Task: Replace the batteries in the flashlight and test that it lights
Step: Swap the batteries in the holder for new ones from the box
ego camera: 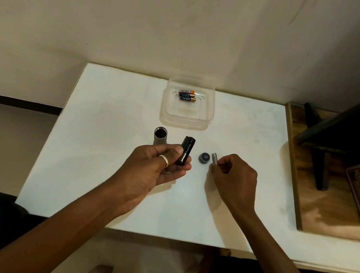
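I am sitting at a white table (97,170) that fills the middle of the frame. My left hand (151,174) is just left of the middle, held up over the table. Its fingers and thumb are curled around a black battery holder (186,150), which sticks up and leans a little to the right. There is a ring (165,159) on one finger of this hand. Just above this hand, the silver flashlight tube (160,136) stands up on the table with its open end on top. I can see down into its dark hole. Higher up, near the back edge of the table, sits a clear plastic box (184,124). Three batteries (187,95) lie side by side in the far part of the box, with their orange ends pointing right. Right of the battery holder, the round dark cap (204,157) sits on the table, apart from both hands. Just beside the cap on its right is a small silver battery (214,158). My right hand (235,181) pinches its lower end between the thumb and fingertips, and my other fingers are curled in. The silver battery points up and a little to the left. At the right edge of the frame a wooden board (296,191) lies next to the table.
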